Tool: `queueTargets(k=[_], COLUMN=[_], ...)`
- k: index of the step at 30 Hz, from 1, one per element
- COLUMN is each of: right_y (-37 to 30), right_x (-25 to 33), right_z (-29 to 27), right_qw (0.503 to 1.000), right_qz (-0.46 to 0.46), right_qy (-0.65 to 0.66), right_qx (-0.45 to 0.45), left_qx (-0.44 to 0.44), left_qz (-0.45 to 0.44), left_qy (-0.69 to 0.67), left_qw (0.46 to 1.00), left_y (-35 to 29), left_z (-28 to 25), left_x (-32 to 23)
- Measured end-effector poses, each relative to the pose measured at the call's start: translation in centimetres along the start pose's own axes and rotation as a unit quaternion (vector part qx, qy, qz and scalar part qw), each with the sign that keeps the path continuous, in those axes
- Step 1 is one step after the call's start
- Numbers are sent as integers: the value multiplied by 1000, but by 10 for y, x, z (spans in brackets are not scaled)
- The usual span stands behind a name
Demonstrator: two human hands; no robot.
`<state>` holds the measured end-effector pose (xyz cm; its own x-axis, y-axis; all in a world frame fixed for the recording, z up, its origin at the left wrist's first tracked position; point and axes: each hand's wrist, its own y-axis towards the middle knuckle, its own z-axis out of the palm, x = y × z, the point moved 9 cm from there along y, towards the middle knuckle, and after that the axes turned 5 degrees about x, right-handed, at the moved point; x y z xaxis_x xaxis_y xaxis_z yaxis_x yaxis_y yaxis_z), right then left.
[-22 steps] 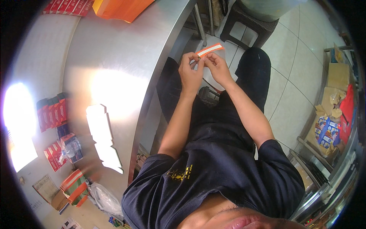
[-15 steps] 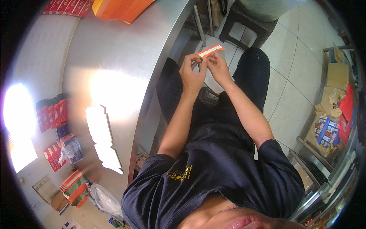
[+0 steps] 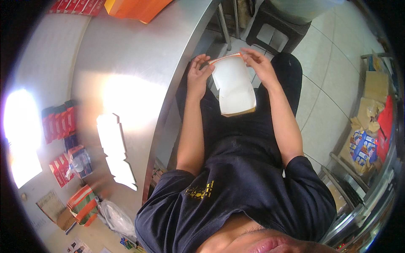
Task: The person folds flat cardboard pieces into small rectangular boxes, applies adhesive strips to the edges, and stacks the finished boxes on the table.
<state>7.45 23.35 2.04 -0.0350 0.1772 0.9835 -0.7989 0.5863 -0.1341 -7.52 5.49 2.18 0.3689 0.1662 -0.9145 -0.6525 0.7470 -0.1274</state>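
Note:
In front of my lap is a cardboard box blank [image 3: 236,90], its plain white inner face toward me and an orange-and-white strip along its far edge. My left hand [image 3: 199,75] is at the far left corner, thumb against the strip and fingers curled beyond it. On the far right corner my right hand [image 3: 262,69] grips the same edge between thumb and fingers. The near end of the blank rests over my dark trousers, showing a brown edge. On the steel table [image 3: 139,55] to my left lie white die-cut card blanks [image 3: 112,147], stacked with slight offset.
An orange carton [image 3: 135,8] stands at the table's far end. Red boxes [image 3: 59,122] and a striped orange-green pack [image 3: 82,204] are at the left. A dark stool [image 3: 278,29] carries a translucent tub [image 3: 301,10]. Shelving with a cardboard box [image 3: 376,84] lines the right.
My hands have moved apart from the middle to the two far corners. The blank has turned from its narrow orange strip to its broad white inner face, spread toward my lap.

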Motion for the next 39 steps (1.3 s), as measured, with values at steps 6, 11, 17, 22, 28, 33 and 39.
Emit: queueTargets(k=[6,11,17,22,28,33,39], right_y=[-9,-10,-11,-9,-7,-19,-38], right_x=[-25,-38,-38,-30,-51,-45,6], right_z=[44,50,33,8,36,35,50], right_qw=[973,989,985,987,971,946,882], right_qz=[123,111,55,85,131,129,-35], right_qy=[100,19,163,120,-133,-257,-467], right_qx=[170,96,-19,-60,149,151,56], left_qx=[41,-55,9,126,-3,-33,79], left_qz=[-104,-128,-197,-215,-155,-96,48], left_qy=[-34,-5,60,168,99,189,327], left_qw=[993,990,979,954,983,977,941], left_y=[-5,-6,-17,-29,-14,-8,-8], left_z=[3,-3,10,29,-11,-12,51], left_x=[26,45,78,82,68,49,30])
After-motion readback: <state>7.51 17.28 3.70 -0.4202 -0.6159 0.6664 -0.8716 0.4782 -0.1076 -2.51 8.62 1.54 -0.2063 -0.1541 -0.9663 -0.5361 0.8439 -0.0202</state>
